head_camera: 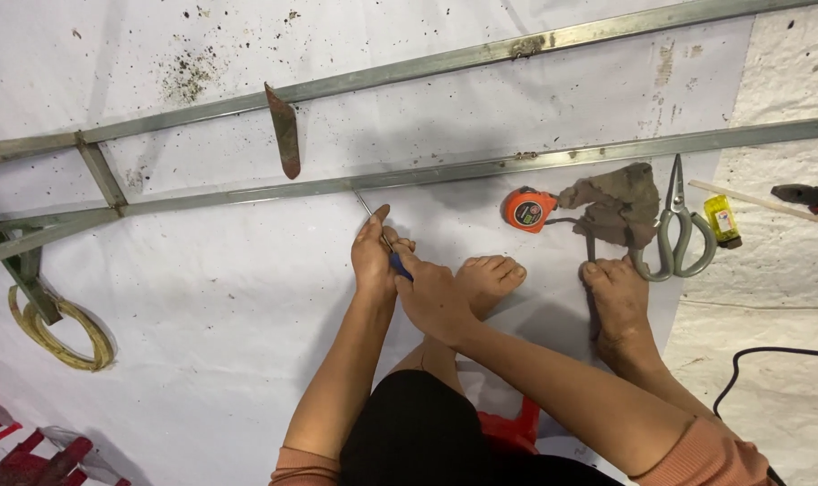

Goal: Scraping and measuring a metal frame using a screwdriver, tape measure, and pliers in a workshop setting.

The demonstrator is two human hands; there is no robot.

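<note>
At frame centre, both hands, left hand and right hand, pinch a screwdriver, steadying its tip against the metal rail.

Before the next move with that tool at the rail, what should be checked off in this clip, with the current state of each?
1. Both hands on the tool: left hand and right hand grip its blue handle. Ok.
2. Thin shaft meets the metal rail. Ok.
3. Tip seated: cannot tell, too small.
4. Bare feet close below the hands. Not ok.
5. Scissors and tape measure lie apart from the hands. Ok.
</note>
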